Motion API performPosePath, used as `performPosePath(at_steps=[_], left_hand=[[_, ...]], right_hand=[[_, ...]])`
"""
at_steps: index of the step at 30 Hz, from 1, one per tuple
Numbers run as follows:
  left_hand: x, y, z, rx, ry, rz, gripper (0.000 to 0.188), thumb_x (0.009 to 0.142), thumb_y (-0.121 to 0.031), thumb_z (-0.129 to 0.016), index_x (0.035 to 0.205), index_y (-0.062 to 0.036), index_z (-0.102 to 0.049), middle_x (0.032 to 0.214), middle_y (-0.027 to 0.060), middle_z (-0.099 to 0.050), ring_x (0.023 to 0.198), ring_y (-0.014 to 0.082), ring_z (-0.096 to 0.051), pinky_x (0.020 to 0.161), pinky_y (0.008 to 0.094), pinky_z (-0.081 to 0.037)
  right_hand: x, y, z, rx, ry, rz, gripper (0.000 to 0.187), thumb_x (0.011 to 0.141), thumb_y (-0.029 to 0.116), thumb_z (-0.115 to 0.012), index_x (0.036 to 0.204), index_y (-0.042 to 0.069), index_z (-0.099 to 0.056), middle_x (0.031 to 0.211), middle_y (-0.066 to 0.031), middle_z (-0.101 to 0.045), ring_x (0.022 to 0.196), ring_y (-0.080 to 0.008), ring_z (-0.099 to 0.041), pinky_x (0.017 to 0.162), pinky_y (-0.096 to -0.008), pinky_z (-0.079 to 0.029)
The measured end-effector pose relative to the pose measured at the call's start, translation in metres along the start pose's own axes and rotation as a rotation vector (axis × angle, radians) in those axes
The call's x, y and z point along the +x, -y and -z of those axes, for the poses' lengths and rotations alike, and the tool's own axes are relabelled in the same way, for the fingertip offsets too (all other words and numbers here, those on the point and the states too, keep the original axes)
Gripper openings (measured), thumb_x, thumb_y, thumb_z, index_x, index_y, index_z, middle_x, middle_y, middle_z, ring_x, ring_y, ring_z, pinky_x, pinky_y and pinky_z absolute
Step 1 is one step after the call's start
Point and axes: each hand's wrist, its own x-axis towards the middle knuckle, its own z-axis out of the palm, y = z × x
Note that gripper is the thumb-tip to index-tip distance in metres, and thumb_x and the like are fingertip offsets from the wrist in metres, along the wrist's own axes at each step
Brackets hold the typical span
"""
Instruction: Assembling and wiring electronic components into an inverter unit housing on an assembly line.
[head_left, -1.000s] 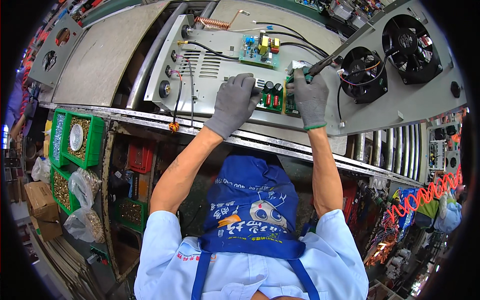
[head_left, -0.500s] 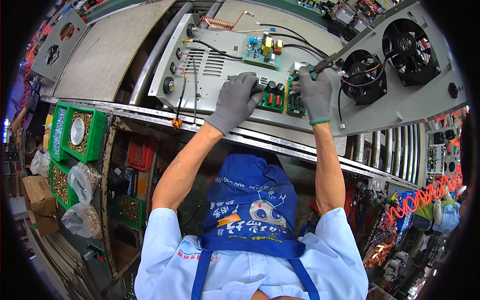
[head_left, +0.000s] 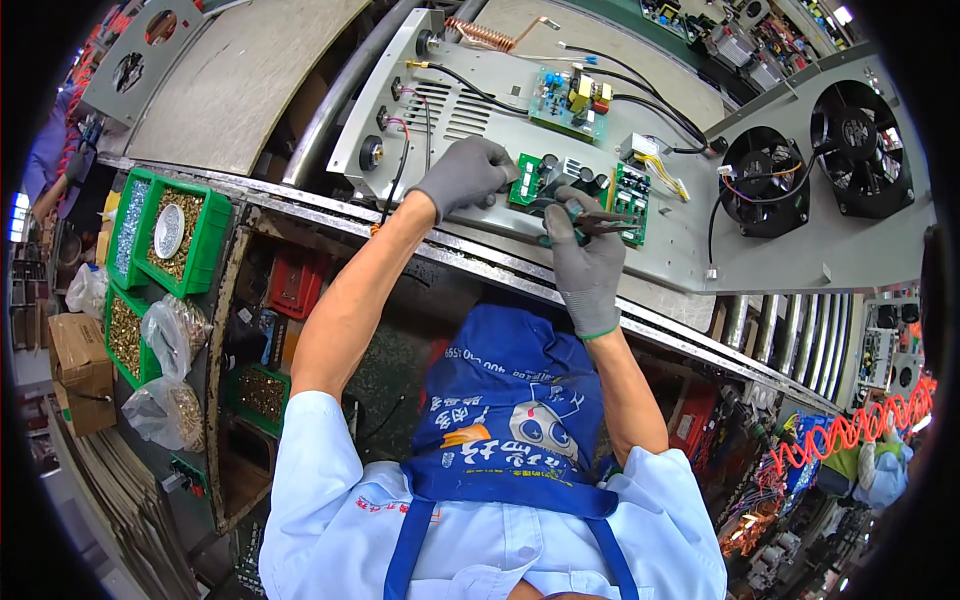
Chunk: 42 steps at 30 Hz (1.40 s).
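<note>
An open grey metal chassis (head_left: 480,162) lies in front of me, with circuit boards in it. My left hand (head_left: 465,180), in a grey glove, is at the left end of a green circuit board (head_left: 526,180) with dark capacitors. Its fingers are bent together; whatever they may hold is hidden. My right hand (head_left: 588,268), also gloved, grips a pair of pliers (head_left: 607,222) with dark green handles. The jaws point right, over the lower part of another green board (head_left: 630,190). Farther back sits a board with yellow transformers (head_left: 570,105).
The chassis's raised right panel carries two black fans (head_left: 765,180). Black cables (head_left: 650,100) and a copper coil (head_left: 485,35) lie at the back. Green bins (head_left: 190,245) of small metal parts stand at left. Metal rollers (head_left: 770,320) run at right.
My right hand has drawn back from the right board toward me, and the pliers now point right. My left hand has slid left off the capacitor board. The view has shifted slightly.
</note>
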Motion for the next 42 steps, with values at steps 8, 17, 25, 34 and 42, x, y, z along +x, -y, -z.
performPosePath(at_steps=[8,17,25,34,42], left_hand=[[0.002,-0.016,0.008,-0.058,0.178,0.121,0.022,0.094,-0.022,-0.064,0.092,-0.0009,-0.070,0.073,0.0031,-0.066,0.049,0.0073,-0.056,0.041,0.0240,-0.041],[0.009,-0.021,0.005,-0.062,0.232,0.174,0.024,0.096,-0.023,-0.062,0.088,-0.0010,-0.068,0.068,0.0033,-0.065,0.045,0.0076,-0.053,0.041,0.0252,-0.039],[0.011,-0.030,-0.007,-0.077,0.151,0.273,0.026,0.096,-0.026,-0.064,0.083,-0.0041,-0.066,0.064,0.0010,-0.060,0.042,0.0079,-0.049,0.038,0.0264,-0.035],[0.020,-0.026,-0.005,-0.040,0.211,0.335,0.029,0.097,-0.027,-0.064,0.079,-0.0046,-0.065,0.060,0.0002,-0.057,0.041,0.0079,-0.049,0.038,0.0254,-0.035],[0.013,-0.030,-0.010,-0.072,0.200,0.280,0.029,0.098,-0.026,-0.062,0.086,0.0003,-0.066,0.067,0.0063,-0.066,0.043,0.0089,-0.053,0.039,0.0246,-0.041]], right_hand=[[-0.009,0.025,0.008,0.225,0.256,-0.678,0.031,0.094,0.026,-0.068,0.108,-0.002,-0.067,0.093,-0.0086,-0.070,0.072,-0.0131,-0.064,0.065,-0.0276,-0.053],[-0.040,0.053,0.004,0.509,0.591,-0.919,0.047,0.093,0.024,-0.065,0.127,-0.006,-0.050,0.096,-0.0154,-0.068,0.076,-0.0213,-0.073,0.052,-0.0224,-0.054],[-0.074,0.002,0.015,0.668,0.529,-1.065,0.038,0.097,0.018,-0.059,0.129,-0.001,-0.050,0.099,-0.0109,-0.067,0.084,-0.0186,-0.073,0.062,-0.0239,-0.057],[-0.048,-0.017,0.025,0.849,0.570,-1.148,0.036,0.100,0.021,-0.059,0.128,-0.001,-0.050,0.112,-0.0197,-0.066,0.100,-0.0318,-0.073,0.073,-0.0314,-0.066],[-0.044,-0.051,0.016,1.078,0.517,-1.048,0.037,0.101,0.027,-0.059,0.123,-0.002,-0.055,0.104,-0.0215,-0.069,0.090,-0.0311,-0.074,0.060,-0.0291,-0.062]])
